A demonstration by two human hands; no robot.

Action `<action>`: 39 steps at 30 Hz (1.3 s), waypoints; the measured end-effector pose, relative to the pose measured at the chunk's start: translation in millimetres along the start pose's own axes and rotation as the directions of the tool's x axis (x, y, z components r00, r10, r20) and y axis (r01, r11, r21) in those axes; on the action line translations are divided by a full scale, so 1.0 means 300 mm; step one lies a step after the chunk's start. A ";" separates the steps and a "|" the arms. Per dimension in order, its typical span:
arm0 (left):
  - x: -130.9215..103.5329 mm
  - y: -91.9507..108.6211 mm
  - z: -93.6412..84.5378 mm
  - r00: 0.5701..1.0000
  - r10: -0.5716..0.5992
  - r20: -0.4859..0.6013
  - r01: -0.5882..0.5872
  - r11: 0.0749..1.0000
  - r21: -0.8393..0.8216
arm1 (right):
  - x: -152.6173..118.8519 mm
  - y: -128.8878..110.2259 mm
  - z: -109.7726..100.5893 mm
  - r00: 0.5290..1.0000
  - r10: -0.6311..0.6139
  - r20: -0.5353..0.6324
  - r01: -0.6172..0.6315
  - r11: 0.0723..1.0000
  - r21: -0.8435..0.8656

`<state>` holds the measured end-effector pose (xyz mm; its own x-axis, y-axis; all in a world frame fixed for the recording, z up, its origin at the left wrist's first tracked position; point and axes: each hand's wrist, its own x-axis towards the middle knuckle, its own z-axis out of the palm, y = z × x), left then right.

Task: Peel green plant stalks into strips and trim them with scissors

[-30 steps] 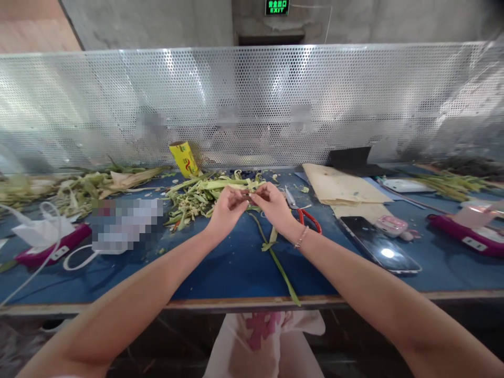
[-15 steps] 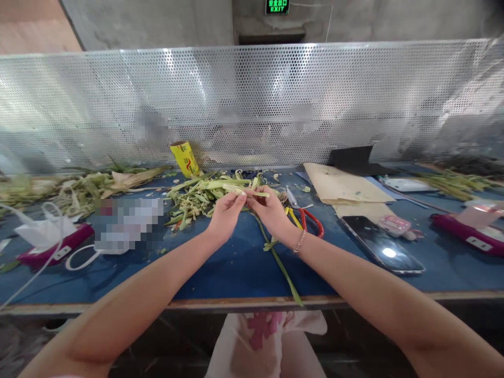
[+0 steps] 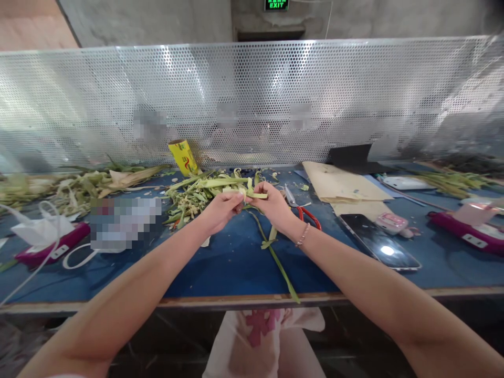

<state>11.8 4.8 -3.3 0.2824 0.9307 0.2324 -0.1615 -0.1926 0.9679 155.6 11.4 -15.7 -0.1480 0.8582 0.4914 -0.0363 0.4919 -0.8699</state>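
Observation:
My left hand [image 3: 221, 212] and my right hand [image 3: 272, 206] meet over the middle of the table, both closed in a pinch. Between their fingertips is a pale green leaf strip [image 3: 260, 196], folded, with short ends sticking up and to the right. The fingers hide part of it. Just behind my hands lies a heap of green leaf scraps [image 3: 189, 202]. A long thin green leaf [image 3: 284, 273] runs from under my right hand to the table's front edge. Red-handled scissors [image 3: 313, 218] lie beside my right wrist, near a slim silver tool [image 3: 290, 194].
A tilted yellow tube [image 3: 183, 157] stands before the perforated metal screen [image 3: 260, 79]. On the right are brown paper [image 3: 342, 181], a phone [image 3: 380, 241], a pink case [image 3: 391, 222] and a power strip [image 3: 468, 233]. Another power strip [image 3: 74, 239] with cables lies left.
My left hand has turned and drawn slightly down and left, still pinching the strip. A small pale scrap now shows below it. The yellow handle by my right wrist is out of sight.

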 end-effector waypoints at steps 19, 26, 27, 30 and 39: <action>-0.001 0.016 -0.004 0.981 0.175 -0.084 -0.126 0.903 0.411 | -0.017 -0.044 -0.038 0.905 -0.334 0.264 0.411 0.847 -0.337; -0.015 0.003 0.012 0.955 0.295 -0.021 -0.257 0.863 0.436 | 0.003 -0.016 -0.019 0.973 -0.224 0.060 0.232 0.950 -0.208; -0.018 0.005 0.016 0.951 0.310 -0.013 -0.278 0.867 0.413 | 0.004 -0.018 -0.018 0.982 -0.186 0.045 0.191 0.966 -0.176; -0.020 0.015 0.020 0.950 0.313 0.012 -0.297 0.887 0.353 | 0.007 -0.031 -0.020 0.997 -0.078 0.015 0.079 0.994 -0.075; -0.013 0.025 0.011 0.947 0.322 -0.014 -0.293 0.879 0.376 | 0.006 -0.030 -0.017 0.993 0.095 0.070 -0.102 0.989 0.106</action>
<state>12.7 -1.4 3.5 0.2017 0.8236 0.5301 0.1305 -0.5589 0.8189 160.6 9.2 -6.7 -0.2191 0.8887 0.4028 -0.1251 0.3839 -0.9149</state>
